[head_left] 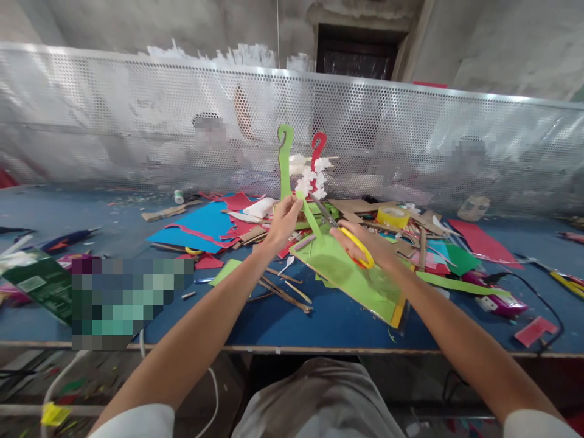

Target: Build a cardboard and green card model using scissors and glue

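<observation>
Between the fingertips of my left hand (pixel 286 218) is a narrow green paper strip (pixel 312 220), hanging down to the right. My right hand (pixel 356 240) is closed round the yellow handles of a pair of scissors (pixel 358 244). Their grey blades point up and left, close beside the strip; whether they touch it I cannot tell. Behind my hands stand a green hook-topped cutout (pixel 285 161) and a red hook-topped cutout (pixel 317 149), with white paper flowers (pixel 314 179) around the red one. Below my hands lies a pack of green sheets (pixel 351 274).
Blue sheets (pixel 196 228), scraps and cardboard pieces cover the middle of the blue table (pixel 182 325). A yellow tape roll (pixel 393 216) lies behind my right hand. Thin sticks (pixel 285 295) lie near the front. Pliers (pixel 566 283) and a black cable are at right. A perforated metal panel (pixel 159 128) stands behind.
</observation>
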The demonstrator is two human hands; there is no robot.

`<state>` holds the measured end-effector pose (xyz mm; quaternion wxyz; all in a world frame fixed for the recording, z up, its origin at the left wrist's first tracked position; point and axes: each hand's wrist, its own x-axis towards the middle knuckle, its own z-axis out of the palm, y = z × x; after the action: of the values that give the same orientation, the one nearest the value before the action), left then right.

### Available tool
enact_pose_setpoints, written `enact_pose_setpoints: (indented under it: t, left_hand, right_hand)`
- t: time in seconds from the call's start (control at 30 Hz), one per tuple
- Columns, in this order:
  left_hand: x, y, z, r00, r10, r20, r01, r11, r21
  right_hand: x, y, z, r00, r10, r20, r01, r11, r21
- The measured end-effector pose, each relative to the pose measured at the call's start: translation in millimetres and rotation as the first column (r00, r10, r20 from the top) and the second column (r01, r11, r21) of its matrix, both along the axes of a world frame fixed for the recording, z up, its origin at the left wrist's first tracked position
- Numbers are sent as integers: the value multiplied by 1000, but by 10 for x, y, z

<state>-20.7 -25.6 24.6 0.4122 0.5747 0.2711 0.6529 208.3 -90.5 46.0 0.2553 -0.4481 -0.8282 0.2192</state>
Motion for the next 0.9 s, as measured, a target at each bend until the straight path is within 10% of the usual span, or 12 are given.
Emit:
enact_pose_setpoints:
  t: [0.3,0.67,0.8,0.9]
  left_hand:
    - [-127,44,25,996,-84,-25,80,989,-123]
    - [29,-86,-146,719,-390,-576,360,917,-171]
    - [24,-14,-181,720,-329,-611,348,933,-92]
    - [-149,144,-154,810,-70,-582,144,986,81]
  right_hand:
    - [104,4,-3,870,11,494,9,999,-38]
    - [145,80,-9,999,-36,-36,31,992,-118]
    - [123,198,-137,988,-17,-153,-6,989,-145]
    - [191,280,-180,987,-7,-162,-21,985,-169]
